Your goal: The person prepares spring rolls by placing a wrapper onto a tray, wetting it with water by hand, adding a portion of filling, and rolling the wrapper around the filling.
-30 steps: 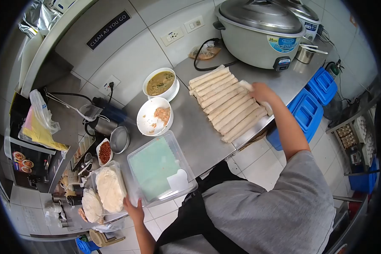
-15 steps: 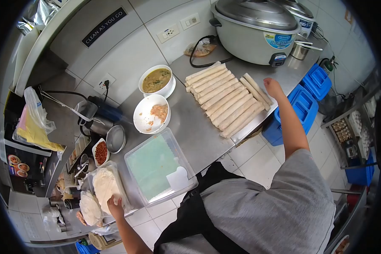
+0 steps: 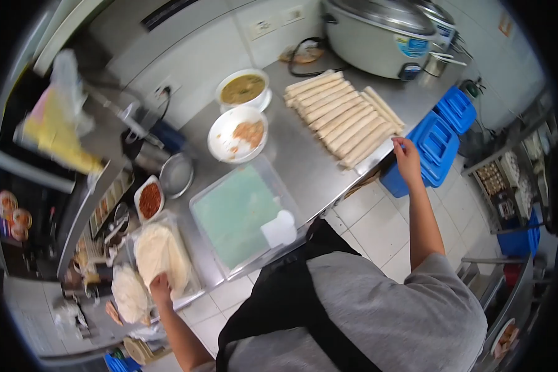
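Note:
My left hand is at the near edge of a pale stack of wrappers in a clear container, its fingers bent together; what they grip is too small to tell. My right hand hangs by the counter's right edge with its fingers partly spread and nothing in them. Beside it lie several pale rolls in a row, with two more at their far right end. A clear tub with a green sheet and a white round-ended piece sits between my hands.
Behind the tub stand a white bowl with orange filling and a bowl of soup. A large rice cooker is at the back right. A dish of red bits and metal bowl stand left. Blue bins are below right.
My right hand has let go of a roll at the row's far right end and drawn back toward me. My left hand has moved from the container's edge onto the wrappers. The view has shifted.

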Motion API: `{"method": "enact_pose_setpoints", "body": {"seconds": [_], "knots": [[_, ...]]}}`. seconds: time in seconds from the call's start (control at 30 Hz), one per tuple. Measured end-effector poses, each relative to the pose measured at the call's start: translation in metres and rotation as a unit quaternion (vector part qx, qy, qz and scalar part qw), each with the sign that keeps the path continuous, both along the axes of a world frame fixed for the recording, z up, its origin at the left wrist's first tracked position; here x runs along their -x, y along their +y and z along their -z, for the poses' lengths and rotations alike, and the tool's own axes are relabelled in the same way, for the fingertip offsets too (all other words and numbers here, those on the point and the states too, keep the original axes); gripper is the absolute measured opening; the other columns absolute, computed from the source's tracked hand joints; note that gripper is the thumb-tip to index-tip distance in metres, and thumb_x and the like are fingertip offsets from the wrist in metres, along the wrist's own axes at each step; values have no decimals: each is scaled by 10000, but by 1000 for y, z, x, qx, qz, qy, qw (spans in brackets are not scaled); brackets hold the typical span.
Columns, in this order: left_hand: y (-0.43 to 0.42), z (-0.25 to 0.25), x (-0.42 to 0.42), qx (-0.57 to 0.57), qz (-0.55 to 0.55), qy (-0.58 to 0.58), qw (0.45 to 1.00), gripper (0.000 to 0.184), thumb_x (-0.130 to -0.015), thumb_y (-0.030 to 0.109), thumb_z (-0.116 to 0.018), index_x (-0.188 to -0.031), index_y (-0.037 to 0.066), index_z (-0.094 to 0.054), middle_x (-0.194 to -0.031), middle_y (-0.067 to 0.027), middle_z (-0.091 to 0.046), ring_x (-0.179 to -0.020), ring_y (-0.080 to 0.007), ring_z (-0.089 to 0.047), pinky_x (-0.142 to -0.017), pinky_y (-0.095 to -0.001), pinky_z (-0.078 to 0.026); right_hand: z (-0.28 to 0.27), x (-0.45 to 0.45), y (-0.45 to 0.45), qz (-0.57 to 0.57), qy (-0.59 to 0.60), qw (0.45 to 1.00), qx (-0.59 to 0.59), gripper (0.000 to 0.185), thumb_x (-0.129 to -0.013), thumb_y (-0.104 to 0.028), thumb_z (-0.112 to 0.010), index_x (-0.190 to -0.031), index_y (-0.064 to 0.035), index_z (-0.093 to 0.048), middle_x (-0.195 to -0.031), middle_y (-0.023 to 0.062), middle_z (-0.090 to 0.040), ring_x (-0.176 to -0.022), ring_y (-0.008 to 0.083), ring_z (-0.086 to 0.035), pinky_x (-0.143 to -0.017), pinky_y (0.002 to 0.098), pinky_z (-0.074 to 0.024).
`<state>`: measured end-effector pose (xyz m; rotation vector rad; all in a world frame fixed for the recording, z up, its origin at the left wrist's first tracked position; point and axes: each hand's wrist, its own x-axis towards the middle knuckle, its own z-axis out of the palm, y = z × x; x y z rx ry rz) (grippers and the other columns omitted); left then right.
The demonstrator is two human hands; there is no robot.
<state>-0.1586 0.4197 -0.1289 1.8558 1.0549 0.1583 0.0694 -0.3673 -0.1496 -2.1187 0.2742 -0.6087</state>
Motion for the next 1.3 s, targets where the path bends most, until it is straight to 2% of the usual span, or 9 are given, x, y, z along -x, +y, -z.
{"method": "enact_pose_setpoints", "body": {"seconds": [0.4, 0.47, 0.63, 0.73, 0.93, 1.07, 1.1, 1.13, 1.3], "knots": [[6, -20, -13, 33, -28, -158, 987, 214, -986, 253, -613, -1113, 91, -673, -844, 24, -625, -693, -64, -530, -588, -239, -420, -26, 104, 267, -296, 28, 954, 24, 218, -893, -18, -634, -1104, -67, -659, -1187, 106, -577, -893, 208, -605, -712, 301, -494], [13, -32, -7, 23, 176, -70, 982, 230, -936, 206, -694, -1102, 49, -675, -850, 19, -633, -692, -49, -512, -590, -238, -413, -28, 114, 292, -314, 45, 948, 40, 216, -889, -26, -641, -1100, -71, -661, -1183, 110, -578, -909, 229, -607, -731, 316, -505], [-27, -97, -23, 17, 246, -81, 966, 258, -936, 194, -703, -1116, 12, -672, -884, 24, -670, -743, -44, -567, -635, -221, -449, -30, 133, 344, -374, 70, 922, 69, 273, -877, -66, -684, -1146, -71, -646, -1208, 134, -575, -1052, 288, -602, -855, 351, -505], [-83, -141, -43, 259, 262, -206, 907, 261, -996, 206, -622, -1181, 22, -636, -968, -1, -684, -830, -67, -617, -707, -225, -489, -55, 137, 380, -436, 120, 891, 40, 521, -879, -115, -711, -1363, -101, -517, -1259, 153, -567, -1126, 303, -582, -919, 356, -491], [-132, -122, -107, 478, 174, -228, 830, 360, -1056, 340, -495, -1280, 63, -548, -1106, -45, -659, -968, -121, -641, -822, -276, -524, -63, 100, 396, -394, 177, 819, -377, 784, -949, -288, -674, -1563, -164, -204, -1338, 122, -548, -1157, 214, -558, -939, 388, -483], [-139, -14, -122, 297, 140, -168, 929, 432, -1007, 369, -572, -1297, 51, -531, -1185, -80, -626, -1070, -217, -623, -907, -372, -516, -40, 72, 366, -215, 178, 890, -359, 674, -958, -275, -658, -1517, -140, -307, -1242, 103, -574, -1062, 194, -566, -888, 342, -493], [-139, 3, -110, -21, 207, -204, 957, 472, -975, 317, -615, -1338, 40, -493, -1269, -129, -571, -1151, -280, -571, -975, -409, -470, -11, 64, 348, -191, 128, 941, -250, 604, -942, -240, -666, -1467, -134, -387, -1231, 99, -576, -1031, 206, -572, -873, 347, -498], [-140, 12, -101, -338, 251, -217, 881, 536, -943, 265, -658, -1378, 29, -456, -1354, -178, -515, -1231, -343, -518, -1043, -447, -423, 6, 59, 337, -164, 77, 974, -137, 539, -926, -205, -674, -1417, -128, -467, -1220, 95, -579, -1000, 218, -577, -858, 351, -502], [-150, 17, -118, -358, 361, -189, 840, 518, -894, 136, -668, -1374, 65, -484, -1378, -199, -503, -1240, -380, -506, -1077, -471, -381, 18, 55, 345, -346, 19, 932, 109, 399, -869, -129, -678, -1262, -127, -607, -1262, 106, -580, -1048, 280, -596, -877, 418, -506]]}}
